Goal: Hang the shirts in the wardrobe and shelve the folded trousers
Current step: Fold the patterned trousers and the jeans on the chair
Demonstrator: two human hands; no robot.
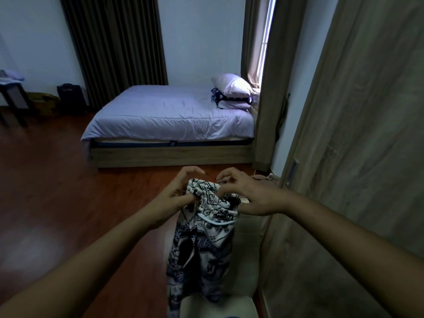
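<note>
Patterned garment [202,237] hangs pinched at its top by left hand [177,193] and right hand [250,193].

A dim bedroom with a reddish wooden floor [52,184]. Beyond the grip stands a low bed [169,120] with pale bedding and stacked pillows [234,89], dark curtains [114,42] behind it. Right of the grip, a wood-grain panel [358,134]; daylight slips through a narrow window [267,35].

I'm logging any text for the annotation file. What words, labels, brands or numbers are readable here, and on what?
None can be read.
Patterned garment held by the left hand and right hand: printed motifs only, no lettering.
Small tag on the bed frame edge: too small to read.
Dark bag by the curtain: no legible marking.
</note>
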